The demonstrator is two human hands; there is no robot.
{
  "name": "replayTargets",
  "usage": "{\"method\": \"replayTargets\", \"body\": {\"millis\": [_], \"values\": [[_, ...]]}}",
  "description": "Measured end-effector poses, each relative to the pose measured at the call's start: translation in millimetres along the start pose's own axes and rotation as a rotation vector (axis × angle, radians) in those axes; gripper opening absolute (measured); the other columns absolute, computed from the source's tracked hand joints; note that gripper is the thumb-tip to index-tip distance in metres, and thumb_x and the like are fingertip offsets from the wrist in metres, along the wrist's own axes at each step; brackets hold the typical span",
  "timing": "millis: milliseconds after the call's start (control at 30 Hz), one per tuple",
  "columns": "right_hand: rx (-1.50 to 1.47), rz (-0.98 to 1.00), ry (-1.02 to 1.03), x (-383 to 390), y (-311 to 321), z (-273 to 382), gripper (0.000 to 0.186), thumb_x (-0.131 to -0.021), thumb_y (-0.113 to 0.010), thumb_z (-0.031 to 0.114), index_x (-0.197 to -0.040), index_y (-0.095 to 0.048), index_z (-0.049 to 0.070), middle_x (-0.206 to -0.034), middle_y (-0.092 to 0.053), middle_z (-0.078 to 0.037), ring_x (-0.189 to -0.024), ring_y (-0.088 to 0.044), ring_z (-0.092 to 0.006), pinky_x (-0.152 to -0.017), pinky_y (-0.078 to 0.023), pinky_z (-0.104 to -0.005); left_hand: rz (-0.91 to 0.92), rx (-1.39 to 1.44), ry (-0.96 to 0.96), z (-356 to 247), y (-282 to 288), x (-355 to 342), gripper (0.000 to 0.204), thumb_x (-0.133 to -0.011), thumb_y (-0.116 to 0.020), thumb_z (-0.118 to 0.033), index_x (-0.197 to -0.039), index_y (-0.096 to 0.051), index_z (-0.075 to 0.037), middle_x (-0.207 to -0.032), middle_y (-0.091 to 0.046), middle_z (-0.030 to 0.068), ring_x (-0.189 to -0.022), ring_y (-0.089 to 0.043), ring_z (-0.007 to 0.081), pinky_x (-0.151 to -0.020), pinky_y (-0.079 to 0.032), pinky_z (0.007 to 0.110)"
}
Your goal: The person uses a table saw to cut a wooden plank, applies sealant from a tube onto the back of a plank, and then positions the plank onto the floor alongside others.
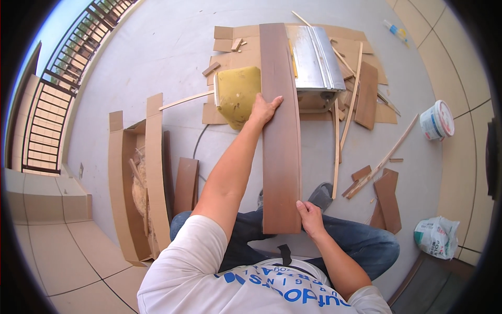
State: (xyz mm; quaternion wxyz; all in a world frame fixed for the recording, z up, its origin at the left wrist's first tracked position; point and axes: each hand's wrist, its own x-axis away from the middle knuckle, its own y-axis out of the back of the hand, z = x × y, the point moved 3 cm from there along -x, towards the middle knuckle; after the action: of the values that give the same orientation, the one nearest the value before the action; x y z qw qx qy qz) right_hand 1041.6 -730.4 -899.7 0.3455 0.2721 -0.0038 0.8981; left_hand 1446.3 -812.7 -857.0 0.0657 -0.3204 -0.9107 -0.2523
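Note:
A long reddish-brown wooden plank point(281, 152) stretches away from my lap, between a yellow plastic box-like thing point(238, 94) and a silver metal-topped machine point(316, 60), which looks like a table saw. My left hand point(265, 109) grips the plank around its middle, coming over the left edge. Near the close end, my right hand point(312, 215) holds the right edge with the thumb on top; its other fingers are mostly hidden underneath. The plank covers part of the yellow thing's right side and borders the machine's left side.
Flattened cardboard point(235, 60) lies under the machine, with wood offcuts point(367, 94) and thin strips around it. A long open carton point(125, 193) stands at left. To the right are a white bucket point(436, 121), a plastic bag point(436, 237) and more cut boards point(386, 201).

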Motion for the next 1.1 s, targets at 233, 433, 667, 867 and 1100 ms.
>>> {"method": "replayTargets", "body": {"millis": [233,433,667,867,1100], "values": [[0.019,-0.012,0.034,11,-2,-5,0.052,-0.102,-0.067,0.045,-0.093,-0.069,-0.007,-0.072,-0.062,-0.013,-0.070,-0.052,-0.0167,-0.067,-0.048,-0.0365,-0.011,-0.013,-0.006,9,3,7,0.084,-0.088,-0.082,-0.046,-0.139,-0.047,0.011,-0.130,-0.065,0.0317,-0.116,-0.068,0.0399,-0.101,-0.055,0.043],[0.001,-0.029,0.023,20,-1,-11,0.052,-0.103,-0.067,0.044,-0.091,-0.067,-0.006,-0.071,-0.060,-0.012,-0.070,-0.050,-0.0165,-0.067,-0.047,-0.0364,-0.003,-0.019,-0.002,7,0,19,0.085,-0.088,-0.082,-0.047,-0.140,-0.047,0.010,-0.130,-0.065,0.0320,-0.117,-0.068,0.0400,-0.102,-0.055,0.043],[-0.004,-0.024,0.025,33,-3,-9,0.051,-0.102,-0.067,0.044,-0.093,-0.068,-0.007,-0.071,-0.059,-0.011,-0.069,-0.049,-0.0157,-0.066,-0.046,-0.0357,-0.023,-0.036,-0.027,16,2,27,0.086,-0.088,-0.081,-0.048,-0.141,-0.046,0.009,-0.130,-0.065,0.0320,-0.118,-0.067,0.0406,-0.102,-0.054,0.044],[0.037,-0.035,0.014,41,-2,-18,0.051,-0.102,-0.068,0.044,-0.094,-0.070,-0.006,-0.070,-0.060,-0.011,-0.068,-0.051,-0.0156,-0.065,-0.047,-0.0354,0.020,-0.028,0.019,18,-2,37,0.086,-0.088,-0.081,-0.049,-0.141,-0.045,0.009,-0.132,-0.065,0.0318,-0.121,-0.066,0.0409,-0.104,-0.053,0.044],[0.026,-0.007,-0.001,53,-2,-25,0.047,-0.104,-0.067,0.042,-0.096,-0.073,-0.004,-0.077,-0.062,-0.002,-0.075,-0.050,-0.0104,-0.067,-0.046,-0.0306,-0.002,-0.025,-0.019,27,-1,47,0.085,-0.087,-0.081,-0.050,-0.139,-0.048,0.009,-0.132,-0.064,0.0319,-0.121,-0.066,0.0412,-0.104,-0.053,0.044]]}}
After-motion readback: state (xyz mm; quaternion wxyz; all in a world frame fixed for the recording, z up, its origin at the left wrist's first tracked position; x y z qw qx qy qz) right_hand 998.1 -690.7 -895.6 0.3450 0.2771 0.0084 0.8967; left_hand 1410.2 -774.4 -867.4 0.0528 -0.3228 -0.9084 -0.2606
